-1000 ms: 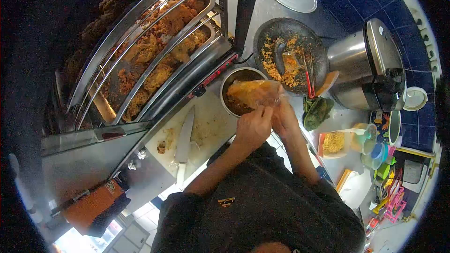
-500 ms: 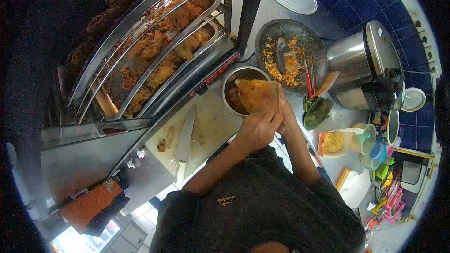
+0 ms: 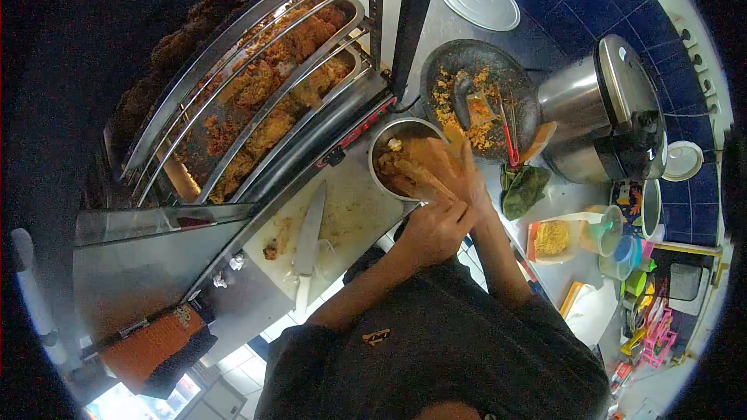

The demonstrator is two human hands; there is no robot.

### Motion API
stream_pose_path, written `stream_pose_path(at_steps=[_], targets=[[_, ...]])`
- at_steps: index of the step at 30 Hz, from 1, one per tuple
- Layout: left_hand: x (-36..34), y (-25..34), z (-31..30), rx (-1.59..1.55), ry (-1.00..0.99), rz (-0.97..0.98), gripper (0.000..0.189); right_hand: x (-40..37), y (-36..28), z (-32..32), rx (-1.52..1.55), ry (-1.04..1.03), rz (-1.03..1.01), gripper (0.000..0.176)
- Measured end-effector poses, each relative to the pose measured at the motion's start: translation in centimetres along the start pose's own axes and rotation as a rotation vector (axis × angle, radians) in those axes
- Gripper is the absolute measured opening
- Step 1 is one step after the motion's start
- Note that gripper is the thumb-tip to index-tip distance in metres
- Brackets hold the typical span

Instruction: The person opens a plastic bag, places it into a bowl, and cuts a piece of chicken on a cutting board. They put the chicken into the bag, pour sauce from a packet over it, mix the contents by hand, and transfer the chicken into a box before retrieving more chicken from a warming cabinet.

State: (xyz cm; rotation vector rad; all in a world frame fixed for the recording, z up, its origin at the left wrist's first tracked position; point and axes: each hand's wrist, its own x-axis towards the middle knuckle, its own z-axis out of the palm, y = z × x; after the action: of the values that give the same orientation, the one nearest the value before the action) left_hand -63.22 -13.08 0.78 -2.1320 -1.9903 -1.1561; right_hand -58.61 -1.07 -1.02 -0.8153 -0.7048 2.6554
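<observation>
Fingers [image 3: 450, 216] of the left hand [image 3: 430, 231] are curled tight into a fist round the near end of a plastic bag [image 3: 412, 165] - the gathered neck of it, as far as the blur lets one judge. The bag holds something orange-brown. It lies over the mouth of a metal bowl [image 3: 373, 163] that stands on the tabletop [image 3: 436, 19], just beyond the far right corner of the cutting board [image 3: 354, 214].

The relation that matters is the bag's line. Its long axis runs from the left fist, at the near right, away toward the far left across the bowl, so the bulk of the bag lies beyond and slightly left of both hands. The right hand [image 3: 467, 179] lies along the bag's right flank, fingers stretched forward over the plastic and touching it. Whether they pinch it or only rest on it cannot be told. The left hand is the one at the neck, and the right hand is nearer the filled body.

Around them:
- A knife [image 3: 309, 225] lies on the cutting board, well to the left of the hands.
- A stone mortar [image 3: 475, 58] with orange paste sits just beyond the bowl.
- A rice cooker [image 3: 607, 105] stands to the mortar's right.
- A warming case [image 3: 264, 101] of fried pieces fills the far left.
</observation>
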Motion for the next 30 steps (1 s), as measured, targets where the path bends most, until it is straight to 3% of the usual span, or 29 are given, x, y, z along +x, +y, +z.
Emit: stream_pose_path(at_steps=[1, 5, 8, 13, 14, 15, 17, 19, 22, 24, 26, 28, 30], targets=[[0.0, 0.1, 0.1, 0.002, 0.002, 0.002, 0.012, 0.1, 0.1, 0.3, -0.009, -0.061, -0.087, 0.078], [-0.1, 0.7, 0.6, -0.043, 0.024, 0.023, 0.011, 1.1, -0.3, 0.0, -0.024, -0.066, -0.089, 0.079], [-0.3, 1.5, 0.5, -0.081, 0.015, 0.066, 0.014, 1.2, 0.0, 0.6, 0.086, 0.058, -0.096, 0.082], [-0.3, 1.6, 0.2, -0.114, -0.111, 0.12, 0.015, 0.9, -1.1, -1.4, 0.192, -0.098, 0.002, 0.079], [0.8, 1.5, -0.4, -0.219, -0.033, 0.096, 0.014, 0.2, -1.7, -1.8, 0.228, -0.064, -0.02, 0.076], [2.1, 1.5, -1.0, -0.323, 0.04, 0.065, 0.013, -0.8, -2.0, -2.6, 0.243, -0.051, -0.048, 0.076], [5.2, 1.0, -0.9, -0.413, 0.059, 0.031, 0.015, -3.6, -2.5, -4.6, 0.096, -0.079, -0.326, 0.071], [7.8, 0.1, 0.5, -0.462, 0.052, -0.216, 0.018, -6.5, -3.4, -7.3, 0.123, 0.021, -0.386, 0.067], [13.4, -0.7, 6.4, -0.385, 0.055, -0.118, 0.019, -10.3, -4.4, -10.9, 0.173, 0.218, -0.478, 0.061], [16.9, -0.1, 10.6, -0.311, -0.076, -0.065, 0.024, -12.2, -4.7, -12.0, 0.101, 0.555, -0.574, 0.057], [19.9, 0.3, 14.2, -0.234, -0.201, -0.018, 0.03, -13.7, -5.4, -12.2, 0.103, 0.586, -0.613, 0.054], [23.0, 0.6, 17.5, -0.019, -0.337, -0.083, 0.042, -14.3, -5.6, -13.1, 0.103, 0.588, -0.667, 0.048], [25.6, 0.4, 19.0, -0.011, -0.508, -0.151, 0.05, -14.6, -5.3, -14.0, 0.11, 0.603, -0.656, 0.046]])
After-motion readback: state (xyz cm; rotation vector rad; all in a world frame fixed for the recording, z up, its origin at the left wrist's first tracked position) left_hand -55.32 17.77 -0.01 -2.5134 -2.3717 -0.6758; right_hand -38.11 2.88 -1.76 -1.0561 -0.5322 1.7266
